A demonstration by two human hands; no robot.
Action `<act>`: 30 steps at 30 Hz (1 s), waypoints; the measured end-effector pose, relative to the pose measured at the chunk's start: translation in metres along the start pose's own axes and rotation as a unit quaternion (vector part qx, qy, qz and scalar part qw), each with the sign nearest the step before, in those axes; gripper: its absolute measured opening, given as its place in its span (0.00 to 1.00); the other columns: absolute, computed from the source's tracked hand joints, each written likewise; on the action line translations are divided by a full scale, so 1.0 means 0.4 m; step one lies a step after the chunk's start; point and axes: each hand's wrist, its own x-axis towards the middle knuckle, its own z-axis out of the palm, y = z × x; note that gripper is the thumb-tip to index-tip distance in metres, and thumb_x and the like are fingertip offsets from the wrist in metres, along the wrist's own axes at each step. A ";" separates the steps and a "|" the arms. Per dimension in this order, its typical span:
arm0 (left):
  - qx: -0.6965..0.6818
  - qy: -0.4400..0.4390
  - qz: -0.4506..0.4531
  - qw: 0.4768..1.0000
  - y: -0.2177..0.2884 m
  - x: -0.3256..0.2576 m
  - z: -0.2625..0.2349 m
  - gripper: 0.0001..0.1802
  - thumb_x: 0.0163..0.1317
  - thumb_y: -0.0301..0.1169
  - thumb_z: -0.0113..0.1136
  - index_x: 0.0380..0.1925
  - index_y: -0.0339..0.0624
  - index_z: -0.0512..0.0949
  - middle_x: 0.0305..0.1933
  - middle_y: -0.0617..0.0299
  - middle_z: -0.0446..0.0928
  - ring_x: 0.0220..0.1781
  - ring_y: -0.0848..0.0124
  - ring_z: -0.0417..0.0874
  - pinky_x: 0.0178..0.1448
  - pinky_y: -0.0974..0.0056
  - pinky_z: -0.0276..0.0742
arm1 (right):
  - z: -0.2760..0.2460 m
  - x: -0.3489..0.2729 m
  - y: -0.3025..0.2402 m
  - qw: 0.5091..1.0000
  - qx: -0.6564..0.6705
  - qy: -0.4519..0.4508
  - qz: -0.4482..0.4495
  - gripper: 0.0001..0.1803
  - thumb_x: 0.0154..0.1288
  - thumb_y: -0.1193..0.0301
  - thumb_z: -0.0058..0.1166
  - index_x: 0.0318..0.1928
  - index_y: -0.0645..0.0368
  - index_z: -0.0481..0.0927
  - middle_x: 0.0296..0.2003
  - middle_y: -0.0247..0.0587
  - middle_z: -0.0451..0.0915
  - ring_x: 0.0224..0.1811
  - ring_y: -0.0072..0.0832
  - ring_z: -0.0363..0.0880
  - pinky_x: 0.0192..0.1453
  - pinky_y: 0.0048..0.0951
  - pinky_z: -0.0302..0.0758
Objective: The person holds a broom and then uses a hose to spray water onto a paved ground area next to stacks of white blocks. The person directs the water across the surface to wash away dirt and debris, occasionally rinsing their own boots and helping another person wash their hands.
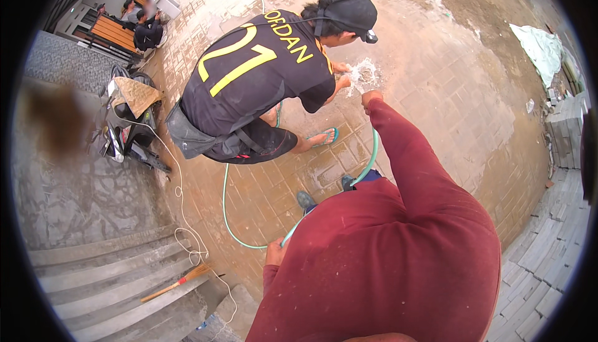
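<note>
Hose [375,149]: smooth, round, green, flexible; hangs in a curve below the right hand, passes the wearer's boots [305,200], reaches the left hand and loops on over the paving [448,102] toward its left edge.

Right hand [372,98]: at the end of an outstretched maroon knit sleeve, above mid-paving; fingers curled closed round the hose near its outlet.

Left hand [275,252]: low, beside the wearer's body; fingers bent round the hose, their far side hidden.

Water [365,73]: white, ragged splash just beyond the right hand, touching a co-worker's hands [341,75].

Co-worker [255,83]: stooped; dark cloth shirt with yellow print, black cap, grey waist bag, teal sandals.

Paving: rectangular blocks, wet, filmed with brown mud.

Left edge of paving: motorbike [134,131] with tan cover; grey concrete steps [106,273], straight-edged; straw broom [179,283], red-bound, lying across them; thin white cord [180,183], loosely looped.

Right edge: pale, crumpled sheet [541,50]; stacked grey slabs [565,139], flat and oblong.
</note>
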 end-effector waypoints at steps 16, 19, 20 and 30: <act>0.128 0.003 -0.009 0.992 0.187 -0.060 -0.042 0.29 0.62 0.59 0.55 0.35 0.42 0.83 0.25 0.48 0.78 0.30 0.55 0.80 0.38 0.56 0.73 | 0.013 -0.006 -0.056 0.877 0.429 -0.112 0.183 0.09 0.62 0.70 0.46 0.26 0.59 0.73 0.14 0.37 0.67 0.11 0.28 0.64 0.12 0.33 0.57; 0.137 -0.008 0.020 0.990 0.165 -0.061 -0.049 0.33 0.62 0.63 0.51 0.30 0.41 0.83 0.25 0.49 0.79 0.31 0.54 0.82 0.39 0.54 0.74 | -0.001 -0.056 -0.047 0.885 0.415 -0.079 0.195 0.07 0.62 0.70 0.42 0.28 0.58 0.69 0.18 0.36 0.66 0.11 0.24 0.59 0.12 0.27 0.54; 0.139 -0.009 0.029 0.990 0.167 -0.072 -0.050 0.34 0.62 0.63 0.51 0.31 0.40 0.82 0.25 0.49 0.79 0.31 0.53 0.81 0.38 0.53 0.73 | -0.014 -0.054 -0.035 0.887 0.410 -0.078 0.197 0.07 0.62 0.70 0.42 0.28 0.59 0.69 0.18 0.35 0.66 0.12 0.23 0.60 0.12 0.25 0.55; 0.111 0.041 0.036 0.992 0.158 -0.134 0.009 0.32 0.62 0.61 0.52 0.29 0.39 0.81 0.27 0.49 0.80 0.33 0.52 0.81 0.38 0.52 0.73 | 0.006 -0.081 -0.125 0.927 0.326 -0.070 0.171 0.09 0.63 0.71 0.40 0.31 0.63 0.70 0.20 0.38 0.69 0.13 0.23 0.64 0.12 0.26 0.61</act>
